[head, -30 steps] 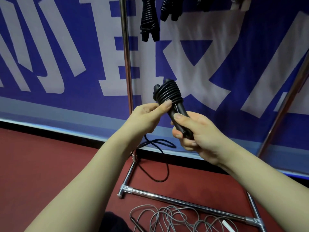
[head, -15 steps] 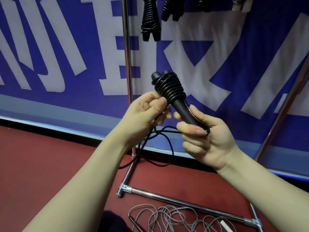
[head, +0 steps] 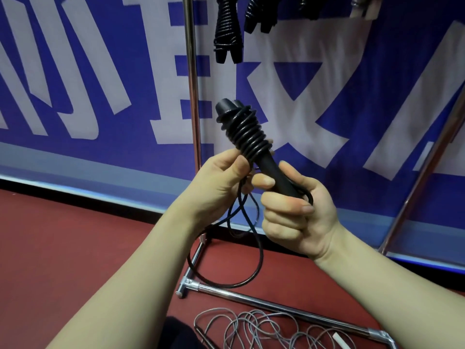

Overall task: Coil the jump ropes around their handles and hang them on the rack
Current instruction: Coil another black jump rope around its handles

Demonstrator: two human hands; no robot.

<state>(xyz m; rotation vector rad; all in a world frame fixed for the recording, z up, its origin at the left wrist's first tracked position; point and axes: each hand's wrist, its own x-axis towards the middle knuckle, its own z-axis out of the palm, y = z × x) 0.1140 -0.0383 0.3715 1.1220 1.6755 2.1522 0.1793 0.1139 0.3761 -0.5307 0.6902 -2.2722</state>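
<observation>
Head view: the coil [head: 245,133] is longer than a second ago, right fingers [head: 284,204] gripping the handles [head: 273,171] low before the rack [head: 192,96], left fingers [head: 235,168] pinching the rope [head: 260,260], slack left to wind.

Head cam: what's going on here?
A person is partway through coiling a black jump rope around its handles. The right hand grips the handles' lower end; the left hand pinches the rope just below the wound turns. A loose loop hangs toward the floor. Coiled ropes already hang on the rack above, and a grey rope lies uncoiled on the floor.
</observation>
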